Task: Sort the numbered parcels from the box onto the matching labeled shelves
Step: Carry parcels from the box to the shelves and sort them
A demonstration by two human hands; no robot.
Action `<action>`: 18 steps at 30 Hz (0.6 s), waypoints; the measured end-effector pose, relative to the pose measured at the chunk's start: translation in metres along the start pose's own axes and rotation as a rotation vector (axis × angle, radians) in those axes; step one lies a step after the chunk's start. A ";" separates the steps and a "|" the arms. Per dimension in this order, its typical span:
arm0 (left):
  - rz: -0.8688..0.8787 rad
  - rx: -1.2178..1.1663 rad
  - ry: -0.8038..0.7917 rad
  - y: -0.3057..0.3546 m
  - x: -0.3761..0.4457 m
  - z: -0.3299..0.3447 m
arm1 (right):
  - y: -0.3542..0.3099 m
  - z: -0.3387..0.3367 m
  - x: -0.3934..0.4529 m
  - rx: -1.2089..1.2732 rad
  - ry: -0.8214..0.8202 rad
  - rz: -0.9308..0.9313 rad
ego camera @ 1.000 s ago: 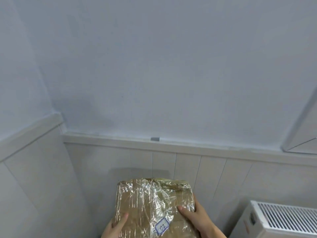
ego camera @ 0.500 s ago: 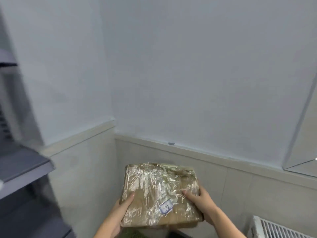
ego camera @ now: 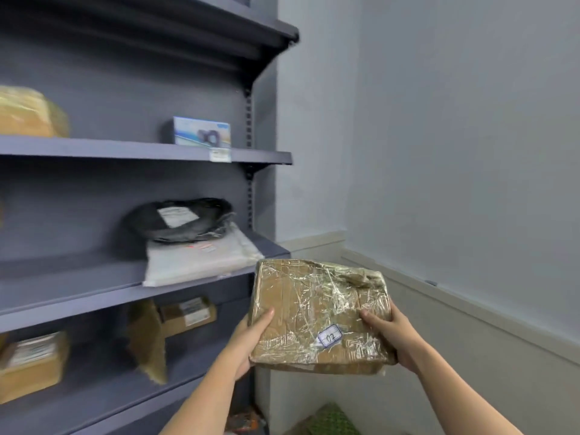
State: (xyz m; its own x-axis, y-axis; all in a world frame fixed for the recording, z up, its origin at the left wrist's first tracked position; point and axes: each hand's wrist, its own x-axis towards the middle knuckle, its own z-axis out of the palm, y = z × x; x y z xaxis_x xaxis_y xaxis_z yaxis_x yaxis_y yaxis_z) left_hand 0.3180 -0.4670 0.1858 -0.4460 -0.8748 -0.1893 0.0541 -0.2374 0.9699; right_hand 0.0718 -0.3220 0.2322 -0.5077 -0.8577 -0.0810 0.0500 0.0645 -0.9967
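Observation:
I hold a flat brown parcel [ego camera: 317,312] wrapped in clear film, in front of me at lower centre. A small white sticker reading 02 [ego camera: 329,336] sits near its front edge. My left hand [ego camera: 251,340] grips its left edge, thumb on top. My right hand [ego camera: 389,334] grips its right edge, thumb on top as well. The parcel hangs just right of a dark grey shelf unit [ego camera: 131,152], level with its middle shelf's right end [ego camera: 270,246]. A small white label [ego camera: 220,155] hangs on the upper shelf's front edge, its text unreadable.
A black bag [ego camera: 182,219] lies on a white bag [ego camera: 201,259] on the middle shelf. A blue-white box [ego camera: 202,131] and a wrapped parcel [ego camera: 29,113] stand above. Brown boxes [ego camera: 31,362] fill the lower shelf. A wall corner stands to the right.
The view has swung left, bringing the shelf unit into sight. The parcel stays gripped in both hands and now sits beside the shelves' right end.

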 end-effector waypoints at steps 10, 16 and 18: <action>0.117 -0.056 0.107 0.054 -0.129 -0.114 | -0.036 0.130 -0.077 -0.034 -0.137 -0.052; 0.184 -0.016 0.204 0.078 -0.188 -0.181 | -0.044 0.206 -0.116 0.012 -0.239 -0.085; 0.214 -0.010 0.244 0.085 -0.211 -0.198 | -0.049 0.225 -0.127 0.029 -0.279 -0.103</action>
State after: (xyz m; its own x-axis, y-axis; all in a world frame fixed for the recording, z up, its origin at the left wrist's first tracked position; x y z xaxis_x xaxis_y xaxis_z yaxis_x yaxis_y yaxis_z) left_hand 0.5929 -0.3863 0.2775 -0.1958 -0.9805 -0.0136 0.1326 -0.0402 0.9904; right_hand 0.3276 -0.3311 0.2931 -0.2556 -0.9663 0.0309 0.0372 -0.0418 -0.9984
